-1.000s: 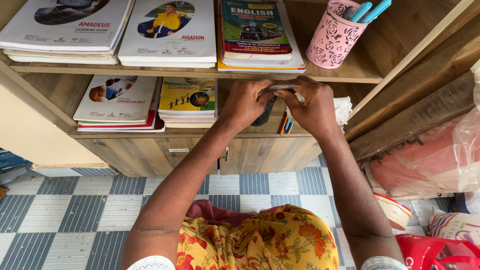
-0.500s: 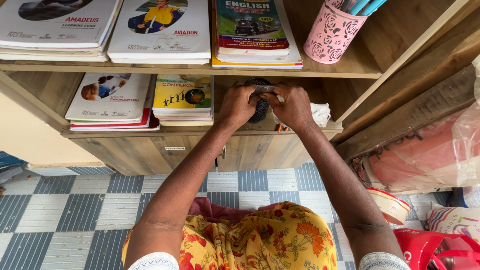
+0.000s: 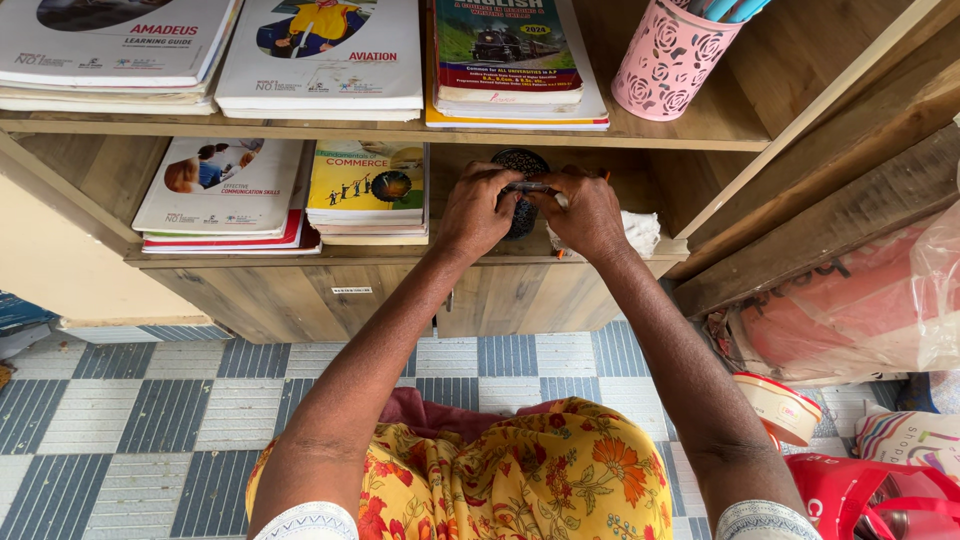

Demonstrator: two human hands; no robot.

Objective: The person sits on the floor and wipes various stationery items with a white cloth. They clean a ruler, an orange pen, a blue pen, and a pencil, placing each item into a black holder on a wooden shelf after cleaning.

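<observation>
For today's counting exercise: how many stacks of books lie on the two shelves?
5. Upper shelf: left stack, middle stack, right stack beside the pink cup. Lower shelf: left stack, yellow stack next to the left hand. Others may be hidden.

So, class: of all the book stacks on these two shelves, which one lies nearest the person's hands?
The yellow-and-green covered stack on the lower shelf, just beside the left hand. The white-covered stack lies farther left; the other three sit on the shelf above.
</observation>
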